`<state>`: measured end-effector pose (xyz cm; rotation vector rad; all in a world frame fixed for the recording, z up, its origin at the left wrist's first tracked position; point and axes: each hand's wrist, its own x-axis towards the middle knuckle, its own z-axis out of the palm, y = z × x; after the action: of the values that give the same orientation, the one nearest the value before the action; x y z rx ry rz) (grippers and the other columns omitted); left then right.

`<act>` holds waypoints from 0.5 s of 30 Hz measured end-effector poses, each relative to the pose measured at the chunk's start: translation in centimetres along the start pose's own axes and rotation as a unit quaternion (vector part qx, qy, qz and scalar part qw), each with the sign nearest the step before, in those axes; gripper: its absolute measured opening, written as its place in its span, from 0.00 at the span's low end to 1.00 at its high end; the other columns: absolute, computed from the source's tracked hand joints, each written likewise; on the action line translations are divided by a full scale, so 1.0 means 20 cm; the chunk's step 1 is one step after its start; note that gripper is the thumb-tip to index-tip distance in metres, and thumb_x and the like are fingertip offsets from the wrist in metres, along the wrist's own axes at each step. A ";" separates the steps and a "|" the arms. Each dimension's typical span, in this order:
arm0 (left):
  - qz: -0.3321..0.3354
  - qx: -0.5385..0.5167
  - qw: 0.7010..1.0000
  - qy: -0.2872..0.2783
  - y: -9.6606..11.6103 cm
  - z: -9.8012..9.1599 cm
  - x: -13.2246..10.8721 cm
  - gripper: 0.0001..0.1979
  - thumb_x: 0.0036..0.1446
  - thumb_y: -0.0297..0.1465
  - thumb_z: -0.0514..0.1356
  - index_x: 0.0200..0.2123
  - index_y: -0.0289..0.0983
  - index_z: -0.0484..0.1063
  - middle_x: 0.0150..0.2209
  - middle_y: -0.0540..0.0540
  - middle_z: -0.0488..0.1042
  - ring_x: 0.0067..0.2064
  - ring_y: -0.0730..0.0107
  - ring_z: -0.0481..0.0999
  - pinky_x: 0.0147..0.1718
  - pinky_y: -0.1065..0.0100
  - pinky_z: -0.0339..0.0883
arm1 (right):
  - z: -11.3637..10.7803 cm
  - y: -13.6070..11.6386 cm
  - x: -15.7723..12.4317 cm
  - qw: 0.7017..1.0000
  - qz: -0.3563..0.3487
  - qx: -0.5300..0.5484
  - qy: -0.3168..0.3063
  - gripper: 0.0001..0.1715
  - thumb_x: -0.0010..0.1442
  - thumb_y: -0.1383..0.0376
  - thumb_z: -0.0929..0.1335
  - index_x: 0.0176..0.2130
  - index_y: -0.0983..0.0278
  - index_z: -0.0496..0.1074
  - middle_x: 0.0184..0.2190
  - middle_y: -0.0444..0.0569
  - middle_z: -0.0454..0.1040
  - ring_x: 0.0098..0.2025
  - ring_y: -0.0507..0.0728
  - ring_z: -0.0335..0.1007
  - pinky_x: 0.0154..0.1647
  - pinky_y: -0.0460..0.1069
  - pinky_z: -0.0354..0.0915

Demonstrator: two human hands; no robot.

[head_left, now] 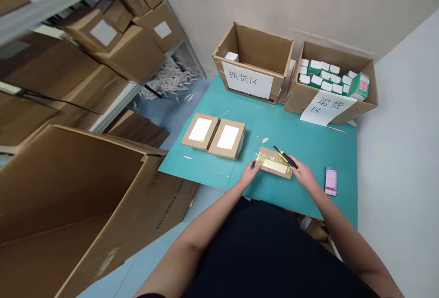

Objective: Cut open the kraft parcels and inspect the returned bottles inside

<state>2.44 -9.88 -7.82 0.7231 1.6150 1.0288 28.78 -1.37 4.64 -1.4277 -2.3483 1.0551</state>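
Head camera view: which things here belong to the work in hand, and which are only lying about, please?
In use: the left hand on the taped cardboard parcel; the right hand holding a yellow utility knife.

Lying about: two labelled cardboard parcels, a phone, an open signed carton, a carton of small boxes, shelved cartons.

Bright, even light, soft shadows, and wide-angle warping at the edges.

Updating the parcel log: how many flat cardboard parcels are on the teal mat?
3. A white-labelled parcel and another sit side by side on the mat; a yellow-taped parcel lies between the left hand and right hand. None appear hidden.
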 end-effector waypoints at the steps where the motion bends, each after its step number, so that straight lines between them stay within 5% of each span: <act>1: 0.003 -0.006 1.000 0.007 -0.01 0.01 0.00 0.26 0.57 0.47 0.64 0.52 0.35 0.73 0.55 0.37 0.77 0.57 0.52 0.75 0.59 0.55 0.65 | -0.02 -0.02 0.04 0.998 -0.035 -0.043 -0.035 0.30 0.69 0.59 0.60 0.69 0.54 0.60 0.58 0.53 0.74 0.53 0.64 0.75 0.52 0.59 0.71; 6: -0.001 -0.040 0.999 0.028 -0.05 0.05 0.00 0.25 0.57 0.46 0.64 0.52 0.35 0.74 0.55 0.37 0.77 0.56 0.53 0.75 0.59 0.55 0.65 | -0.05 -0.11 0.20 0.953 -0.129 -0.209 -0.175 0.32 0.70 0.63 0.58 0.71 0.51 0.55 0.53 0.52 0.77 0.51 0.62 0.74 0.47 0.54 0.72; 15: -0.013 -0.053 0.997 0.052 -0.08 0.11 0.01 0.28 0.56 0.48 0.64 0.54 0.37 0.73 0.55 0.38 0.76 0.57 0.53 0.74 0.59 0.57 0.64 | -0.08 -0.17 0.31 0.908 -0.145 -0.299 -0.256 0.33 0.70 0.67 0.57 0.71 0.51 0.56 0.51 0.53 0.77 0.48 0.60 0.75 0.43 0.50 0.70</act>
<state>4.51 -9.89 -9.43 0.5849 1.6414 1.1405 23.94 3.58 6.90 -0.9502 -3.3520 0.7114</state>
